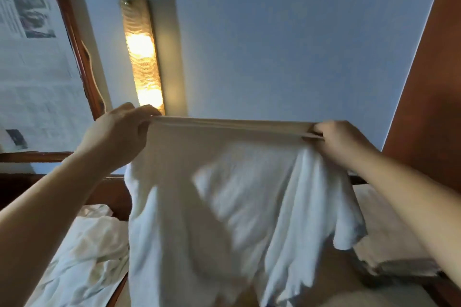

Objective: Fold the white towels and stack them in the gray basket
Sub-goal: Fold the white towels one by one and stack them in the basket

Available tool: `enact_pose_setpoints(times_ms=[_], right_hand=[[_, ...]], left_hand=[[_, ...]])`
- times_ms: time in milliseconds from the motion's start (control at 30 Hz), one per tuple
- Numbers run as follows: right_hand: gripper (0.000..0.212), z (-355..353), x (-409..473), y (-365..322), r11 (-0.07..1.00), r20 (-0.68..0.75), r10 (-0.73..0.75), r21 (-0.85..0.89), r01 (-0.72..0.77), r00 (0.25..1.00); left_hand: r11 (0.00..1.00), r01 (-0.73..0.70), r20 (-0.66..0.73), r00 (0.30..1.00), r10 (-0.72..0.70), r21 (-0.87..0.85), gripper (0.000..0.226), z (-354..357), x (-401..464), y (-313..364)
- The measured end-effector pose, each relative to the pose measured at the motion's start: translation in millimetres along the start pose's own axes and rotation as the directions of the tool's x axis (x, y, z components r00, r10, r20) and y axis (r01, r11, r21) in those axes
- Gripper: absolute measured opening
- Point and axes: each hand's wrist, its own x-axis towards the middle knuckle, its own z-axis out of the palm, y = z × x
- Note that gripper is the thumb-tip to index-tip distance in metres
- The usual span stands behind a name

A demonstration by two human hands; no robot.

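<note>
Both hands up, left hand (pixel 117 132) and right hand (pixel 341 143) fingers pinching white towel (pixel 224 207) top corners, long edge stretched level between, rest hanging below over bed (pixel 82 244).

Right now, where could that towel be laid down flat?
Little shows. Crumpled white linen crowds the lower left; folded white cloth fills the right. The held towel, pinched by left hand and right hand, hides the middle.

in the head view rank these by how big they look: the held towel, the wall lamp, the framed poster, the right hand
1. towel, largest
2. framed poster, cut off by the picture edge
3. wall lamp
4. right hand, smallest, though near the camera
</note>
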Motion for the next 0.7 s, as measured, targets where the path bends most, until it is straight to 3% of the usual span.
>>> enact_pose_setpoints(times_ms=[33, 67, 167, 200, 333, 367, 400, 467, 500, 633, 700], right_hand=[[0.012, -12.2, -1.4, -2.8, 0.997, -0.098, -0.012, 0.074, 0.020, 0.995], [0.013, -19.4, -5.1, -5.2, 0.992, -0.100, -0.022, 0.122, 0.034, 0.995], [0.035, -19.0, -29.1, -7.7, 0.999, 0.267, -0.023, -0.030, 0.032, 0.963], [0.042, -17.8, -35.7, -2.8, 0.996, 0.314, -0.006, -0.085, 0.034, 0.950], [0.041, -36.5, -53.5, 16.5, 1.000, 0.097, 0.027, 0.012, -0.028, 0.995], [0.040, -33.3, -64.7, 19.1, 0.998, 0.116, 0.045, 0.031, -0.049, 0.992], [0.041, -25.4, -78.4, 19.8, 0.999, 0.207, 0.041, 0.017, -0.046, 0.977], [0.044, 5.6, -107.2, 26.4, 0.993, 0.474, 0.035, -0.113, 0.022, 0.880], [0.045, 17.1, -118.8, 30.6, 0.988, 0.535, 0.048, -0.152, 0.040, 0.843], [0.042, 33.9, -139.4, 45.3, 0.985, 0.473, 0.065, -0.170, 0.019, 0.878], [0.040, 52.8, -157.0, 45.4, 0.983, 0.575, 0.077, -0.179, 0.033, 0.814]], left_hand=[[1.000, 0.009, -0.033, 0.999, -0.010, -0.016, 0.028, -5.9, 4.9, 2.6], [1.000, 0.013, -0.052, 0.999, -0.014, -0.023, 0.030, -12.5, 10.2, 4.2], [1.000, 0.001, 0.046, 0.999, -0.001, -0.012, 0.039, -28.3, 21.1, -3.3], [1.000, 0.006, 0.110, 0.994, -0.007, 0.012, 0.036, -31.7, 18.5, -6.1], [1.000, 0.004, 0.161, 0.987, -0.003, -0.004, 0.030, -30.8, -10.1, -3.4], [0.998, 0.038, 0.183, 0.983, -0.030, -0.043, 0.030, -30.3, -18.7, -1.3], [0.995, 0.075, 0.223, 0.973, -0.058, -0.070, 0.032, -29.4, -27.3, -0.9], [0.984, 0.134, 0.316, 0.944, -0.093, -0.113, 0.038, -24.6, -46.4, -1.5], [0.981, 0.152, 0.355, 0.929, -0.101, -0.117, 0.041, -19.7, -59.7, -0.8], [0.975, 0.191, 0.465, 0.878, -0.117, -0.115, 0.036, 6.2, -120.1, 5.9], [0.972, 0.209, 0.500, 0.856, -0.127, -0.111, 0.036, 12.0, -144.5, 3.4]])
